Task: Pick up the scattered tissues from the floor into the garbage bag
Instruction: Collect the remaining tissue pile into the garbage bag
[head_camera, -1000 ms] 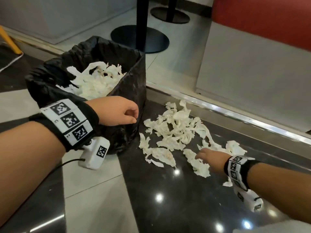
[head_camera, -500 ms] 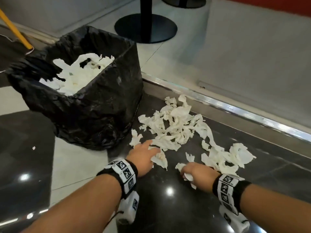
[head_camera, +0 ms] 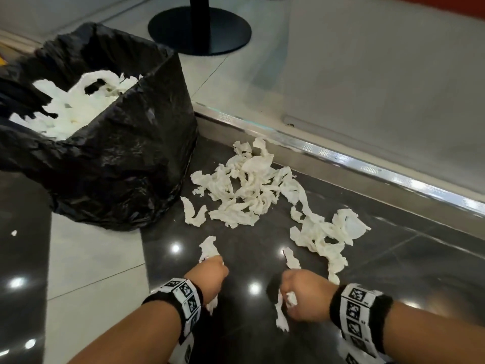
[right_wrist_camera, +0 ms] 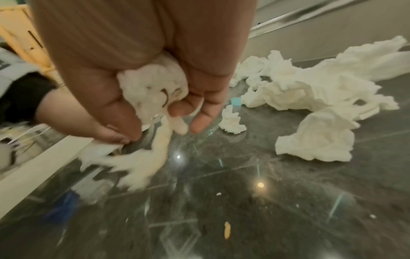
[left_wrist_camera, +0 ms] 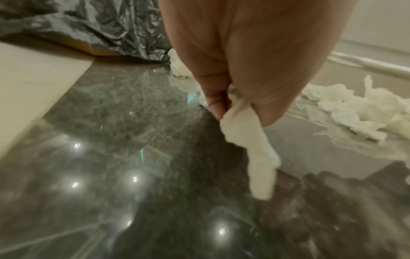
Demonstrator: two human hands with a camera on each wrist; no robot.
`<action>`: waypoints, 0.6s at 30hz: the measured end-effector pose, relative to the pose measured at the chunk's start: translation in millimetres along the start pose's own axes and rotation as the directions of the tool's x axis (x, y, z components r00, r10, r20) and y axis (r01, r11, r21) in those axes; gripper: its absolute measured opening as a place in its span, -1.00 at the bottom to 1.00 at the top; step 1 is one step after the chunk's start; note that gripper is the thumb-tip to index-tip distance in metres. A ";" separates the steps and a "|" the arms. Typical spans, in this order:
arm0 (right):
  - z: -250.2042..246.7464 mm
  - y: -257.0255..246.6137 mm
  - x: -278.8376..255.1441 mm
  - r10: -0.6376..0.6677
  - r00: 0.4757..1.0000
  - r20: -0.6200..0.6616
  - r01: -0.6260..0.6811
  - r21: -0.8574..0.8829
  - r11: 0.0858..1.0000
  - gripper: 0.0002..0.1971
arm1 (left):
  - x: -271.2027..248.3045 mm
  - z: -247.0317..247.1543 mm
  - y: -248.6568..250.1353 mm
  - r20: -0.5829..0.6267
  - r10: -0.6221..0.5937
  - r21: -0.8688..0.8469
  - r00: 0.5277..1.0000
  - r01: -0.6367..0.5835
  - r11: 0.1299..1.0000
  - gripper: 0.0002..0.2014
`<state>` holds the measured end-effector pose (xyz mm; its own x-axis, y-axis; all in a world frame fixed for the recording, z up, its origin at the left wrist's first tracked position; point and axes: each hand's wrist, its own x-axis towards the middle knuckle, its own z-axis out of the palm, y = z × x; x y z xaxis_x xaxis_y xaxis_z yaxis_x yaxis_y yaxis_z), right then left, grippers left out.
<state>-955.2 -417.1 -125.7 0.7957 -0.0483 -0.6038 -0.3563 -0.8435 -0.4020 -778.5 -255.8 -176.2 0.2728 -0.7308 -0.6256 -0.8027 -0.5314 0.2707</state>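
Observation:
My left hand [head_camera: 212,271] [left_wrist_camera: 235,98] grips a strip of white tissue [left_wrist_camera: 250,145] that hangs from its fist above the dark floor. My right hand [head_camera: 296,295] [right_wrist_camera: 159,105] grips a crumpled wad of tissue [right_wrist_camera: 153,87], with a long shred [head_camera: 280,315] trailing below it. Several scattered tissues [head_camera: 241,190] lie in a heap ahead on the floor, and another clump [head_camera: 322,232] [right_wrist_camera: 310,91] lies to the right. The black garbage bag [head_camera: 112,164] stands at the left, open, with tissues [head_camera: 76,106] piled inside.
A raised step with a metal edge strip [head_camera: 341,158] runs diagonally behind the tissues. A black round table base [head_camera: 199,30] stands on the light floor beyond. A small white scrap [head_camera: 13,233] lies at the far left. Glossy dark tiles [head_camera: 249,337] reflect ceiling lights.
My left hand came down from the bag to the floor and closed on a tissue strip. Both hands have pulled back toward me with tissue in their fists.

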 end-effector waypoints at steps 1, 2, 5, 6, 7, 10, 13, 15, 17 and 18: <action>-0.4 4.1 1.7 0.009 0.999 -0.047 -0.007 0.023 1.000 -0.82 | -2.7 1.2 1.2 -0.023 -0.005 -0.062 1.000 0.004 0.998 -0.82; -0.2 9.2 4.1 0.017 0.995 -0.094 -0.013 0.042 0.999 -0.83 | -5.2 2.7 2.8 -0.055 -0.016 -0.119 0.998 0.010 0.993 -0.82; -1.4 24.0 13.1 0.043 0.972 -0.231 -0.047 -0.014 0.999 -0.84 | -12.3 6.6 5.5 -0.143 -0.124 -0.383 0.982 0.061 0.922 -0.72; -0.8 27.4 16.1 0.059 0.965 -0.255 -0.067 -0.023 0.997 -0.84 | -13.8 7.8 5.2 -0.167 -0.161 -0.446 0.973 0.071 0.892 -0.61; 0.4 29.6 18.8 0.070 0.965 -0.254 -0.086 -0.050 0.995 -0.84 | -15.1 10.4 4.5 -0.184 -0.183 -0.475 0.966 0.076 0.876 -0.48; 7.2 29.6 26.1 0.074 0.992 -0.100 -0.094 -0.211 0.973 -0.74 | -19.1 18.5 3.0 -0.119 -0.206 -0.462 0.971 0.130 0.877 0.05; 11.6 22.0 29.1 0.058 0.998 -0.016 -0.061 -0.246 0.967 -0.71 | -20.8 27.5 -1.7 -0.042 -0.186 -0.288 0.982 0.167 0.943 0.28; 11.9 18.1 29.6 0.041 0.999 0.006 -0.039 -0.233 0.972 -0.67 | -22.1 30.4 -6.6 -0.037 -0.156 -0.244 0.987 0.142 0.959 0.17; 10.6 16.8 29.9 0.073 0.997 -0.032 -0.077 -0.164 0.983 -0.63 | -20.5 30.9 -13.4 -0.040 -0.146 -0.280 0.988 0.129 0.951 -0.10; 8.5 15.9 29.7 0.094 0.993 -0.068 -0.102 -0.115 0.988 -0.63 | -20.6 30.3 -16.7 -0.049 -0.137 -0.286 0.989 0.117 0.951 -0.28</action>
<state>-941.4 -427.4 -156.0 0.7901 -0.1639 -0.5906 -0.3764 -0.8902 -0.2565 -786.8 -218.8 -190.0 0.4056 -0.6714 -0.6202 -0.5797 -0.7136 0.3934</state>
